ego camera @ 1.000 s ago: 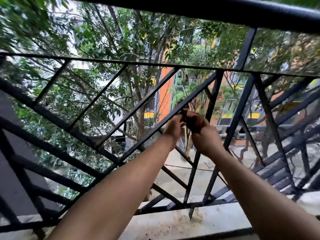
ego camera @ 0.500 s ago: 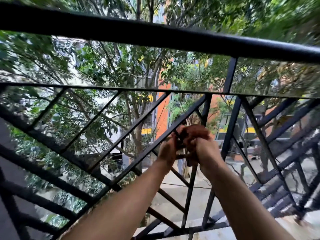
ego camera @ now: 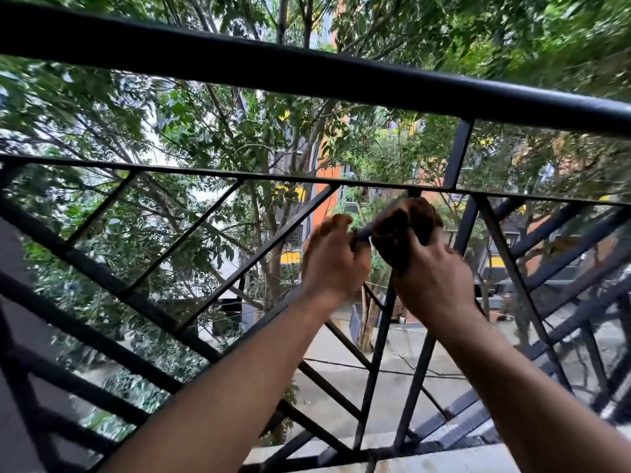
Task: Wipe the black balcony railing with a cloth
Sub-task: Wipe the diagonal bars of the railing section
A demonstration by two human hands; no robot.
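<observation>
The black balcony railing (ego camera: 307,73) fills the view, with a thick top rail and thin diagonal bars below a horizontal bar. My right hand (ego camera: 430,268) grips a dark brown cloth (ego camera: 399,230) wrapped round a diagonal bar just under the horizontal bar. My left hand (ego camera: 333,261) grips the same diagonal bar right beside the cloth, fingers curled over it. Both forearms reach up from the bottom of the frame.
A pale concrete ledge (ego camera: 461,459) runs under the railing at the bottom right. Beyond the bars are trees (ego camera: 205,138), an orange and yellow building (ego camera: 327,186) and a street below. A dark wall (ego camera: 20,329) stands at the left.
Both hands have slid up along the diagonal bar toward the horizontal bar, the cloth moving with the right hand. The camera has tilted up, so the top rail sits lower in view.
</observation>
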